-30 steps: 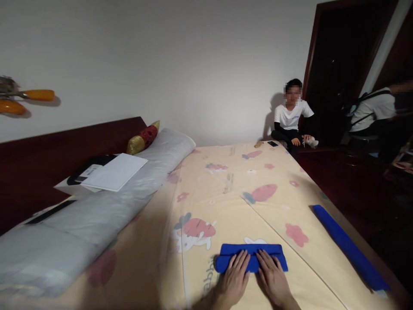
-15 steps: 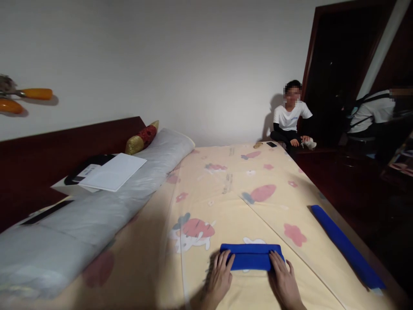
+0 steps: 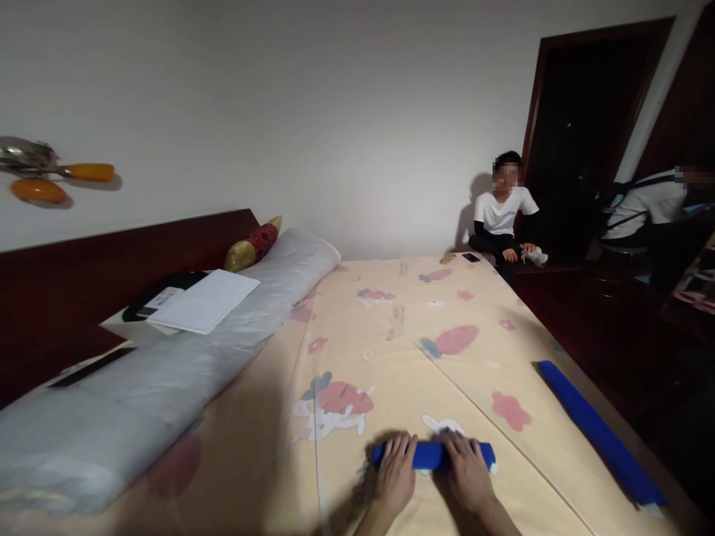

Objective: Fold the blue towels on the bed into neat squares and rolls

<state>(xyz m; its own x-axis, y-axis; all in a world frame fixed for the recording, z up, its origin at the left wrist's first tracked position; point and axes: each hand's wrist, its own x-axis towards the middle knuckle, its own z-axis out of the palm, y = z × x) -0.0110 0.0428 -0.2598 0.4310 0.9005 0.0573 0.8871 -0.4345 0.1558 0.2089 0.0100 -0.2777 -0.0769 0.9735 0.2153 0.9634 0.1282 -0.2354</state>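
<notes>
The blue roll (image 3: 430, 456) is lying crosswise on the bed (image 3: 363, 346), directly under the fingers of the left hand (image 3: 396, 469) and right hand (image 3: 466, 469); whether they are gripping or just pressing, I cannot tell. A blue strip (image 3: 600, 432) is lying apart, rightward. A grey bolster (image 3: 240, 365) is stretching along the left, supporting a white board (image 3: 206, 301). A nearby label (image 3: 167, 297) is showing print too small to read.

This looks like a bedroom in a home: a wide bed (image 3: 385, 406) fills the near and middle part, spread with a pale sheet (image 3: 340, 346) printed with carrots, rabbits and flowers. On the left stand a dark wooden headboard (image 3: 50, 313), a long grey roll of bedding (image 3: 190, 380) and a red and gold cushion (image 3: 254, 248). A plain pale wall (image 3: 357, 134) and a dark door (image 3: 586, 141) at the far right close the room.
</notes>
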